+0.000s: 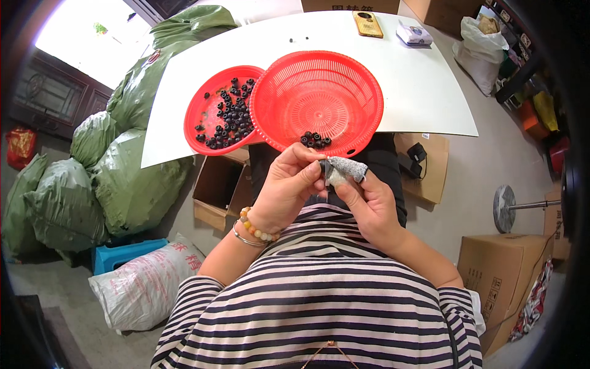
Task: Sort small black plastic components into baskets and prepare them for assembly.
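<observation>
Both my hands meet over my lap, just in front of the near rim of a red plastic colander [279, 98]. My left hand [284, 187] pinches a small black round piece [325, 166] between thumb and fingers. My right hand [373, 206] is closed on a grey speckled cloth [349, 168], its edge against the black piece. Fingers hide part of both. Several black, bead-like parts with holes [314, 140] lie at the colander's near side. Many more black parts [233, 120] fill the right half of a shallow red plate [198, 104] to the left.
The white table [430, 101] also carries a yellow phone-like case [367, 24] and a white packet [414, 34] at its far right. Green sacks [141, 178] crowd the left floor. Cardboard boxes [501, 270] stand right and under the table; a white sack [144, 283] lies lower left.
</observation>
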A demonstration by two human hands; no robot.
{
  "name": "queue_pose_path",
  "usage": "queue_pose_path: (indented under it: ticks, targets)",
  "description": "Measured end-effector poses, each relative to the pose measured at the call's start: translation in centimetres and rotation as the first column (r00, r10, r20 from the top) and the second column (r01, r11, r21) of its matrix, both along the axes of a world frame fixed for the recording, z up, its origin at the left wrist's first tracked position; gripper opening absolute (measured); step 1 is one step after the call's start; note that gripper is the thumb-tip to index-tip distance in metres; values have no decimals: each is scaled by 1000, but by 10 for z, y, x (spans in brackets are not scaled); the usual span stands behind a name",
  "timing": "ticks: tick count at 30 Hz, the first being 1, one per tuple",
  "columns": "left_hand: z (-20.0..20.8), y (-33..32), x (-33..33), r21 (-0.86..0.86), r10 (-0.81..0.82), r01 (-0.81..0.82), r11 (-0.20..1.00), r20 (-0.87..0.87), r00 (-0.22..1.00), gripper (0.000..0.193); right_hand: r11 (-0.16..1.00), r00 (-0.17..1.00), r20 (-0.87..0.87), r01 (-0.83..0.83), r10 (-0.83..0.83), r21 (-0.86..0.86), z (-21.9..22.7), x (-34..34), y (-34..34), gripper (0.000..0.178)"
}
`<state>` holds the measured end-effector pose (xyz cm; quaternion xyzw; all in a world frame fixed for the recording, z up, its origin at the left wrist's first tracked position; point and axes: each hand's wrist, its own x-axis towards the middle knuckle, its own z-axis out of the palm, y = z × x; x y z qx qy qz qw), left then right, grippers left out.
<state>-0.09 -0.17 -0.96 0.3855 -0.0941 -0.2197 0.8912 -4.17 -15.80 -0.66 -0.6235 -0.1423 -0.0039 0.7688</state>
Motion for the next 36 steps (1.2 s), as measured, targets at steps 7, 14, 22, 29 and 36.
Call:
queue_pose_path:
  ticks: [7,14,22,29,36]
  targets:
    - [2,1,2,-68,-122,112,991,-166,979,10,994,984,-180,5,14,105,-2,0,-2,28]
    - [7,-3,-1,-58,-146,137,989,-193,970,17,985,966,-253,-5,50,175,-3,1,-9,31]
    - [-1,-2,-3,8,-237,241,971,-143,961,14,960,974,-202,-40,99,279,5,2,-3,31]
    - [0,-4,-4,28,-211,215,976,-117,971,12,914,905,-357,-74,229,398,14,4,-10,28]
    - [2,-5,-3,20,-198,204,979,-153,968,16,919,897,-361,-108,255,379,-6,5,-19,28]
